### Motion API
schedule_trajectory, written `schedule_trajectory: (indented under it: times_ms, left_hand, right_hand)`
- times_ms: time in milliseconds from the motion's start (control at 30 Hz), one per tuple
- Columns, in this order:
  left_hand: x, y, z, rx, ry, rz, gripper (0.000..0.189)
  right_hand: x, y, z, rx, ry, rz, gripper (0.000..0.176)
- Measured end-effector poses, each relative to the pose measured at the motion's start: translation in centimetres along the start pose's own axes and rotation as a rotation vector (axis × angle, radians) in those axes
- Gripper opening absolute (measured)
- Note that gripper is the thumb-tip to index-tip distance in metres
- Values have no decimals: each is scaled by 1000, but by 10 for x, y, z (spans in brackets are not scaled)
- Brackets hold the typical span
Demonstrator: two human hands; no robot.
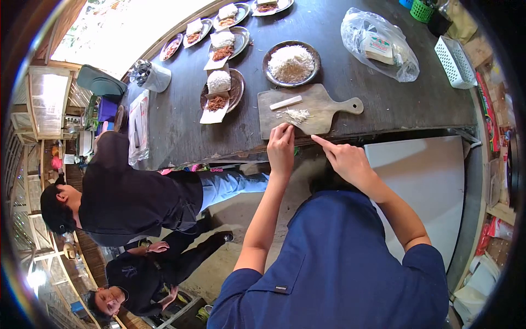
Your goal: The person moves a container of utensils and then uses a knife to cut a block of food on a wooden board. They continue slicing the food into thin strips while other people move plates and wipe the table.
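Observation:
A wooden cutting board (320, 104) with a handle lies at the table's near edge. On it are a pale white stick (285, 102) and a small pile of thin white strips (298, 115). My left hand (280, 145) is at the board's near edge, fingertips pinched together; what they hold, if anything, is hidden. Just to its right, my right hand (349, 160) has its index finger stretched toward the board's near edge and the other fingers curled in. Whatever is in that hand does not show. Beyond the board stands a dark plate (266, 64) heaped with white shreds (291, 63).
Several plates of rice and reddish-brown shreds on paper, including a near one (237, 90), stand left and back. A plastic bag (383, 46) and white basket (456, 63) are at right. A container of cutlery (158, 78) is at left, near a person in black (131, 192); another person (137, 279) is behind.

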State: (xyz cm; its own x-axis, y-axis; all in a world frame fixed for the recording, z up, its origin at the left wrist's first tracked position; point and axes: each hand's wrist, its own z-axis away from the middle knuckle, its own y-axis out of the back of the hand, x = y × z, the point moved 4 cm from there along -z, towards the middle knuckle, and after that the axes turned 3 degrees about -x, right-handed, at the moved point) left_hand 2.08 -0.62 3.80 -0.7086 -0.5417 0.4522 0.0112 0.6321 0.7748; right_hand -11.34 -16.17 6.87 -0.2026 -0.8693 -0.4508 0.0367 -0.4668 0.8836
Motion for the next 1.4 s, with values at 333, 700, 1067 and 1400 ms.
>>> schedule_trajectory:
  times_ms: [333, 700, 1067, 1400]
  left_hand:
    - [-1, -1, 2, -24, 7, 0, 19]
    - [0, 0, 0, -16, 1, 10, 15]
    - [1, 2, 0, -12, 5, 22, 16]
    - [0, 0, 2, -10, 21, 19, 17]
  right_hand:
    - [-10, -7, -18, 65, 20, -67, 49]
    - [-4, -19, -22, 76, 38, -112, 49]
    - [-5, -32, -20, 89, 33, -76, 50]
    - [-5, -28, -15, 71, 22, -83, 50]
